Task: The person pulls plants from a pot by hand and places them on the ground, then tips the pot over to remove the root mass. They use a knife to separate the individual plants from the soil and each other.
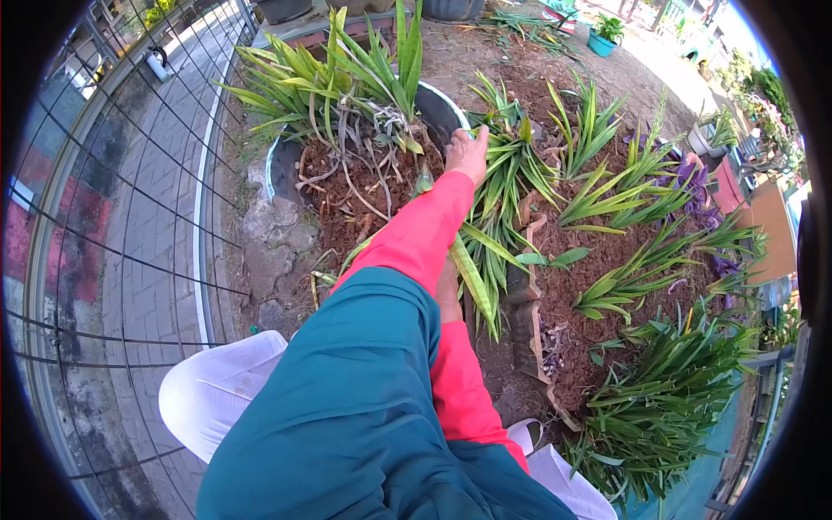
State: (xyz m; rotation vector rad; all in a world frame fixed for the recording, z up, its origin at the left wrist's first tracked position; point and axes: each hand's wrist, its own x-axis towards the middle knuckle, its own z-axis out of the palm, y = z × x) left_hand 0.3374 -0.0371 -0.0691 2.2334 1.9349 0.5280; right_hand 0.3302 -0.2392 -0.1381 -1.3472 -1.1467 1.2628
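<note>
My left hand point(468, 156) reaches out in its red cuff to the rim of a broken round pot point(446, 113). Its fingers look stretched and a little apart, touching or close to a clump of long green leaves point(511, 160). Below that forearm, my right hand point(448, 293) is mostly covered; its fingers are hidden among drooping strap-like leaves point(472, 277). Inside the pot, a yellow-green leafy plant point(381, 74) with dry, bare stems stands in reddish soil point(355, 204).
A wire fence point(130, 251) runs along the left beside a paved path point(160, 191). Curved tiles point(527, 338) edge the planted bed point(563, 286) at right. A dense pile of leafy plants point(667, 390) lies lower right. A small teal pot point(601, 43) stands at the back.
</note>
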